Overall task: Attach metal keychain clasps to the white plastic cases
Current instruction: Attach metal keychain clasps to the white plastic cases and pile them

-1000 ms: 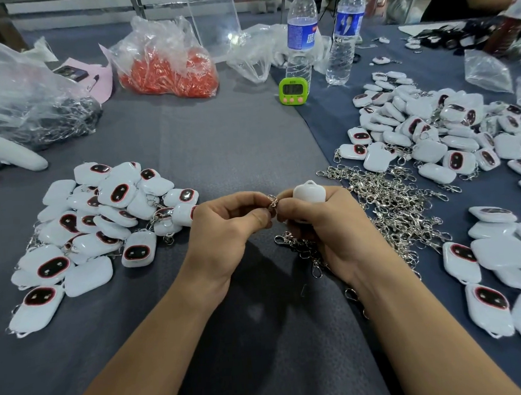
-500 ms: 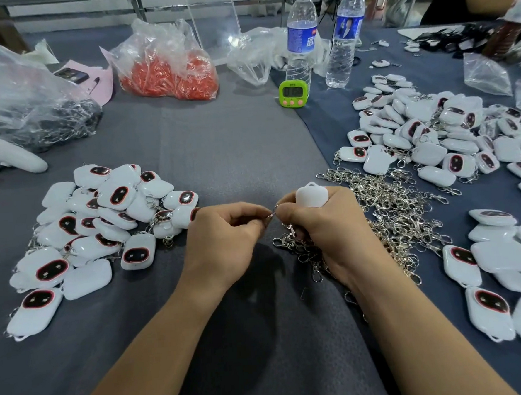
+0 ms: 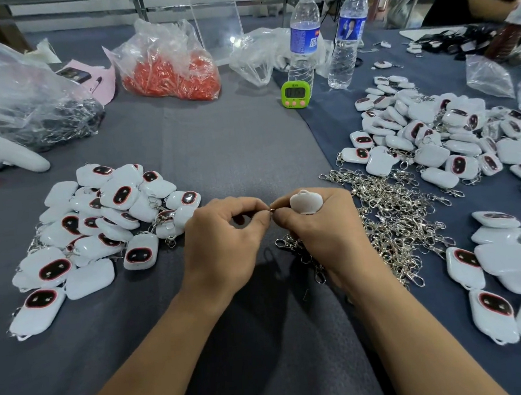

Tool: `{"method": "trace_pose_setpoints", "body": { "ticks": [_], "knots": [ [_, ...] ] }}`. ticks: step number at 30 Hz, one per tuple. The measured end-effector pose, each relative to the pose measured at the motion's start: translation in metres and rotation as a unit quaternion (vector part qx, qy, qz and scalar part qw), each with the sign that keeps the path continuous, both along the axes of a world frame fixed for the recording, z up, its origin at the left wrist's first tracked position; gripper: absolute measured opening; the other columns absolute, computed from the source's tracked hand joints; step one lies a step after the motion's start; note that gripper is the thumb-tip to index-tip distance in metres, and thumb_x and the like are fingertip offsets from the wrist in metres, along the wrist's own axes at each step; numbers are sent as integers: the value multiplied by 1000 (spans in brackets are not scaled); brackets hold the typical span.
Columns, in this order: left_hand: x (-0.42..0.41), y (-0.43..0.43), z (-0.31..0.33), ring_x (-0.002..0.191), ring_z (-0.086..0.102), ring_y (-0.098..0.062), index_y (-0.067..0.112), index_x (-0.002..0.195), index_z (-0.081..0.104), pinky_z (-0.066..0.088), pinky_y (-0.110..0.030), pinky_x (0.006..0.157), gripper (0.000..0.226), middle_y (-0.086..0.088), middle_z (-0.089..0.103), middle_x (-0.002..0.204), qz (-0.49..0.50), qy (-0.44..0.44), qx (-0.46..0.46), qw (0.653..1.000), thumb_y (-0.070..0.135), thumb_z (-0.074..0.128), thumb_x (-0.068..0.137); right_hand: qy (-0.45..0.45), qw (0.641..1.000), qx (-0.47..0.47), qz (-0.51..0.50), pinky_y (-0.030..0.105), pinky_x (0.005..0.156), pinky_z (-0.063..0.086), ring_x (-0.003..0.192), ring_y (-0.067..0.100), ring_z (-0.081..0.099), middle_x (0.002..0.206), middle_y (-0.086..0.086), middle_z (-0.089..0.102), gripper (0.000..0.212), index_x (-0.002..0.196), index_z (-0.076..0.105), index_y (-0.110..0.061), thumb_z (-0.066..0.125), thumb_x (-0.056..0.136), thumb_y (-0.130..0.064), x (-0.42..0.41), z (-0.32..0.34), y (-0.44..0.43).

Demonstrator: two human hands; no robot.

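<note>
A bottle (image 3: 303, 42) stands just behind the timer (image 3: 296, 93), another bottle (image 3: 345, 39) behind and right of it, a bag (image 3: 169, 68) left of it. In front of the timer, a pile of cases (image 3: 102, 225) lies to the left, a heap of clasps (image 3: 401, 219) to the right, more cases (image 3: 433, 144) farther right.

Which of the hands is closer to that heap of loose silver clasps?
Right. The right hand sits at the edge of the clasp heap; the left hand is beyond it, toward the finished cases.

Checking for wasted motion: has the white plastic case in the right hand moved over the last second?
No. The white plastic case still lies straight below the green square timer, about as far from it as before.
</note>
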State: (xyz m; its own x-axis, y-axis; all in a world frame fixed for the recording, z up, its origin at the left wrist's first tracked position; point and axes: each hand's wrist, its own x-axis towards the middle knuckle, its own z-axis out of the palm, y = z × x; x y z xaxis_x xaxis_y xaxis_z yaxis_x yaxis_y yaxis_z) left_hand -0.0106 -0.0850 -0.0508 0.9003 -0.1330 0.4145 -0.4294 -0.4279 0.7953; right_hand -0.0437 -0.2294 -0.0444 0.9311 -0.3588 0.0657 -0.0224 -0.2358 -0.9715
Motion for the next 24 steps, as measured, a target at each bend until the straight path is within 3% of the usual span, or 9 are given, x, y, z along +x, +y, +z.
{"method": "trace_pose_setpoints", "body": {
  "ticks": [4,8,13,16,20,24],
  "knots": [
    [-1,-1,-1,83,61,-7,31,83,75,38,-7,72,18,21,66,78,-6,-33,-5,999,14,80,82,-3,1000,-17,-5,17,48,44,55,5,58,62,-4,70,18,68,79,-28,79,77,-12,-1,3,0],
    [-1,-3,-3,81,60,-3,32,87,71,40,-7,70,17,20,66,78,-20,-22,-2,1000,15,76,88,13,1000,-1,1,13,44,42,52,3,54,59,-3,68,15,68,79,-21,80,77,-9,-3,5,2],
    [0,1,-5,72,50,-5,27,91,76,45,-31,71,6,21,57,72,5,-99,97,990,27,70,91,5,998,-60,-15,16,48,44,53,2,58,61,-5,70,12,69,79,-26,82,75,-17,-4,3,0],
    [0,1,-7,78,56,-4,29,94,77,50,-33,75,6,19,66,78,2,-83,90,992,27,75,89,10,998,-58,-25,21,52,46,55,3,59,60,-6,70,12,68,78,-28,80,75,-18,-2,-1,1],
    [0,-1,-6,80,67,8,32,94,79,49,-7,71,15,26,72,79,-12,6,0,1000,27,84,81,-7,998,54,-41,30,53,42,54,11,52,57,-1,65,15,66,77,-21,79,74,-8,2,-2,1],
    [1,-1,-4,73,69,3,30,83,79,48,-7,65,14,25,73,76,-26,20,-24,999,17,82,81,0,997,81,-12,32,52,40,54,15,49,58,4,63,13,67,77,-19,79,74,-9,1,-3,1]
  ]
}}
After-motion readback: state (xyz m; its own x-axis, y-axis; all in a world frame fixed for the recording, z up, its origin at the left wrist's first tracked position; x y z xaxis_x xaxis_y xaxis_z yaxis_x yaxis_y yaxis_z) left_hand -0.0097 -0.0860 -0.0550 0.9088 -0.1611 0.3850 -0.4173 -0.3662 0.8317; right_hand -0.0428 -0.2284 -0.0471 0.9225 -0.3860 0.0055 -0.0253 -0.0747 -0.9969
